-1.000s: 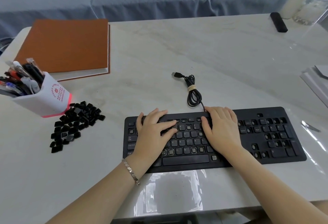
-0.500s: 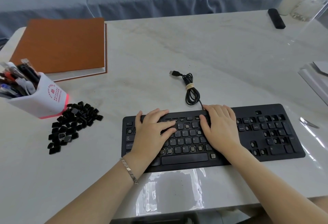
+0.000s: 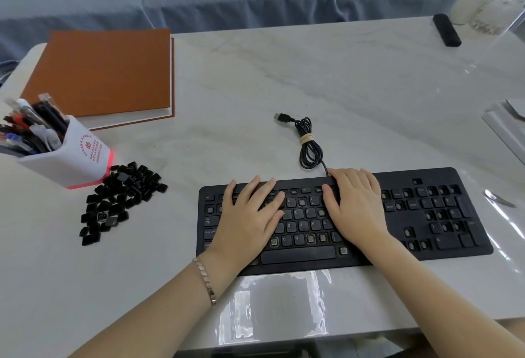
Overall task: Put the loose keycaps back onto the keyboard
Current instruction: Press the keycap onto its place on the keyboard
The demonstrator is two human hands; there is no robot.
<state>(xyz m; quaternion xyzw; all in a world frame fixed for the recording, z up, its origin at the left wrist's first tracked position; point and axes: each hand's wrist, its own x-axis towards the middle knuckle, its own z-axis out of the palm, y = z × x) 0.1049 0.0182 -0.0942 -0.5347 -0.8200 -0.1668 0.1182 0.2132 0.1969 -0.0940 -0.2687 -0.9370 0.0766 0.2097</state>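
Note:
A black keyboard (image 3: 443, 247) lies on the white marble table near its front edge, with several keys bare of caps. A pile of loose black keycaps (image 3: 119, 201) sits on the table to the left of the keyboard. My left hand (image 3: 250, 221) rests flat on the keyboard's left half, fingers spread, holding nothing. Flat on the middle of the keyboard lies my right hand (image 3: 355, 204), its fingers together and reaching the top edge. The hands hide the keys under them.
The keyboard's coiled USB cable (image 3: 308, 144) lies behind it. A white pen holder (image 3: 68, 159) full of pens stands beside the keycap pile. An orange notebook (image 3: 105, 73) lies at the back left. A black remote-like bar (image 3: 446, 29) is at the back right.
Both hands stay flat on the keyboard in the same places. Only the camera view has shifted slightly.

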